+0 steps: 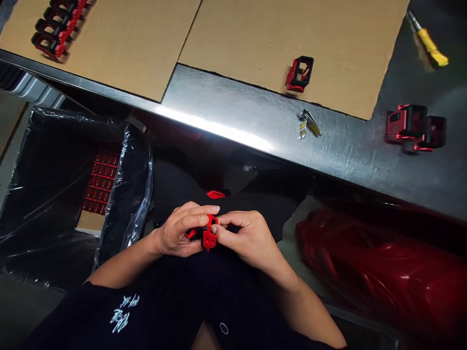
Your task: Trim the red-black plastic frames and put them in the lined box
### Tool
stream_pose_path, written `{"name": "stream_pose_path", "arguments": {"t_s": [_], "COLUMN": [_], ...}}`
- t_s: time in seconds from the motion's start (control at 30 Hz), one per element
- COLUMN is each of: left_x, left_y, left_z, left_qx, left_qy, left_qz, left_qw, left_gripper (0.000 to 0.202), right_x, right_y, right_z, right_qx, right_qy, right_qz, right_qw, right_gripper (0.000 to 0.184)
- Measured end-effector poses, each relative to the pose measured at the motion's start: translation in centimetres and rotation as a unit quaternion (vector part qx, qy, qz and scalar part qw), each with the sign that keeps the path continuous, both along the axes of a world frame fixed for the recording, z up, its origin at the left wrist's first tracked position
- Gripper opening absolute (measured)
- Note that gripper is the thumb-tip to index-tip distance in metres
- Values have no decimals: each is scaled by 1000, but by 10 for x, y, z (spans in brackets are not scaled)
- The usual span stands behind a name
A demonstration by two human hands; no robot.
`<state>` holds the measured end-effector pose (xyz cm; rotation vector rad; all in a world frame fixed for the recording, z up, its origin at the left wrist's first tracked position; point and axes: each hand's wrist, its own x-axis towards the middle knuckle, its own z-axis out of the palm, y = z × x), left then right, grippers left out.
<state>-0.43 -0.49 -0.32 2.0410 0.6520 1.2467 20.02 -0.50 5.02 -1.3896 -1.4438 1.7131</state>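
A small red and black plastic part is held over my lap, in front of my dark shirt. My left hand wraps round it from the left, thumb and fingers closed on its black side. From the right, the thumb and forefinger of my right hand pinch its red edge. My fingers hide much of the part. Beyond my hands, a similar red and black part stands on the cardboard, and small yellow-handled nail clippers lie on the metal table edge.
Several like parts stand in a row on the left cardboard. More parts and a yellow-handled tool lie on the metal table. A plastic-lined bin at left holds rows of red parts. Red plastic sheeting covers something at right.
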Motion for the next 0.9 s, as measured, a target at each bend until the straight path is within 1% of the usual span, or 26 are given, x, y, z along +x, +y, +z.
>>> {"name": "stream_pose_path", "arguments": {"t_s": [0.13, 0.27, 0.37, 0.5, 0.73, 0.8, 0.9], "left_x": [0, 0, 0, 0, 0, 0, 1], "left_y": [0, 0, 0, 3, 3, 3, 3], "left_z": [0, 1, 3, 6, 7, 8, 9], "left_qx": [-17, -25, -24, -4, -9, -8, -2], "left_qy": [-4, -3, 7, 21, 13, 18, 31], "left_qz": [-6, -6, -5, -1, -5, -5, -4], "left_qw": [1000, 1000, 1000, 1000, 1000, 1000, 1000], "left_gripper": [88, 88, 86, 82, 84, 82, 80], "right_x": [8, 14, 11, 7, 16, 15, 11], "right_y": [-1, -1, 0, 1, 0, 0, 0], "right_z": [-2, -5, -3, 0, -4, -3, -1], "right_qx": [-22, -42, -50, -52, -60, -57, -55], "right_qy": [17, 29, 27, 22, 40, 44, 37], "right_qz": [37, 56, 47, 22, 63, 54, 20], "right_qw": [999, 997, 997, 998, 995, 996, 998], "right_gripper": [20, 23, 22, 20, 25, 22, 17]}}
